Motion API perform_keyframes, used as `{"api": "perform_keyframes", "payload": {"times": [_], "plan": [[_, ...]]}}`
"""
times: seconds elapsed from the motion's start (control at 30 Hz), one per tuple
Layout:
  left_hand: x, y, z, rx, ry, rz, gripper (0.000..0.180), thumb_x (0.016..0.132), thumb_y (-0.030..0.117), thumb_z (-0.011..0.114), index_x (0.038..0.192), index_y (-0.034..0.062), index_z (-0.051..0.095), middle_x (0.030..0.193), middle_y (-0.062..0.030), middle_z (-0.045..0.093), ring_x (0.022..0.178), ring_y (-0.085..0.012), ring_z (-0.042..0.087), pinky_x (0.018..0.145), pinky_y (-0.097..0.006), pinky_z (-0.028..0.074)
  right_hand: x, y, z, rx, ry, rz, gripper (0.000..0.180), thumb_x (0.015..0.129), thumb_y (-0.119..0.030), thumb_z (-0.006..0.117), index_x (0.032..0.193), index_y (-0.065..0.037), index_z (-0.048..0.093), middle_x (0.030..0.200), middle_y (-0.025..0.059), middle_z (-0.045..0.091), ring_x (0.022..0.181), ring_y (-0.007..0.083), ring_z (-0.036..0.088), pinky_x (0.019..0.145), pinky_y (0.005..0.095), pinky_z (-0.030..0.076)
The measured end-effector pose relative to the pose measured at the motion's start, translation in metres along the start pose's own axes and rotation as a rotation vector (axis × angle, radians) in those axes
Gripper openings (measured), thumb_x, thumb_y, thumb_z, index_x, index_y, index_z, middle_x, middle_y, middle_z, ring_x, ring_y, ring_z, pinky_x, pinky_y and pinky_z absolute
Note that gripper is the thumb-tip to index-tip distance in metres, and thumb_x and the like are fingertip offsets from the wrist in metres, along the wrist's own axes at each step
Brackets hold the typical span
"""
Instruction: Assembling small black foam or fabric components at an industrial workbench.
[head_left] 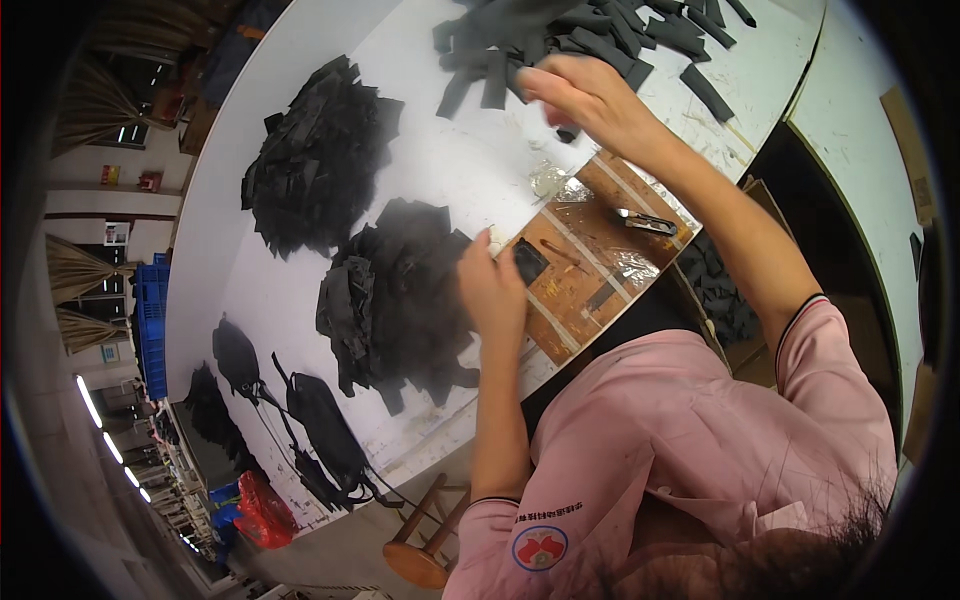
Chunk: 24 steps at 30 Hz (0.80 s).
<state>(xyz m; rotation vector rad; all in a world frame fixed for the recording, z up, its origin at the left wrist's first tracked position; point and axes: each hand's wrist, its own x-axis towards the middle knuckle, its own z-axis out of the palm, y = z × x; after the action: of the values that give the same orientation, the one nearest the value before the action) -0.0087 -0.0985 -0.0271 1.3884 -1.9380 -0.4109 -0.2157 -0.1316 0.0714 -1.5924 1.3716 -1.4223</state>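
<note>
Patch (pixel 530 262) is lying on the board (pixel 570 302), beside the left hand (pixel 490 285); the right hand (pixel 582 95) is hovering beyond the board; neither grip is showing clearly.

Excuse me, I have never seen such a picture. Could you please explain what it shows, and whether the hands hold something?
There is no machine, only a person wearing a wide fisheye camera on the head, so straight edges bend. On the white table lie heaps of dark pieces, loose dark strips and black items with straps. Small snips lie on a brown board. The bare left hand is beside a small black piece; the right hand, blurred, is near the strips. I cannot tell whether either grips anything.
</note>
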Motion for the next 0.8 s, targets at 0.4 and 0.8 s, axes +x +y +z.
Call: {"api": "perform_keyframes", "payload": {"times": [0.4, 0.8], "plan": [[-0.015, -0.029, -0.004, -0.334, 0.106, -0.279, 0.005, 0.079, 0.005, 0.053, 0.079, 0.0003, 0.054, 0.064, -0.0043, 0.052, 0.051, -0.0121, 0.043, 0.045, -0.024, 0.036, -0.159, 0.034, 0.059, -0.052, -0.414, 0.372, 0.031, 0.083, -0.03, 0.052, 0.08, 0.001, 0.054, 0.055, 0.0071, 0.049, 0.051, 0.0174, 0.049, 0.053, 0.0295, 0.042], [-0.058, -0.029, -0.027, -1.954, -0.339, -1.271, 0.011, 0.082, 0.013, 0.044, 0.085, 0.0053, 0.051, 0.077, -0.0049, 0.055, 0.061, -0.014, 0.049, 0.048, -0.026, 0.038, -0.151, 0.025, 0.108, 0.021, -0.098, -0.108, 0.039, 0.062, -0.005, 0.068, 0.098, -0.005, 0.054, 0.085, 0.0108, 0.051, 0.078, 0.027, 0.052, 0.065, 0.0304, 0.042]]}}
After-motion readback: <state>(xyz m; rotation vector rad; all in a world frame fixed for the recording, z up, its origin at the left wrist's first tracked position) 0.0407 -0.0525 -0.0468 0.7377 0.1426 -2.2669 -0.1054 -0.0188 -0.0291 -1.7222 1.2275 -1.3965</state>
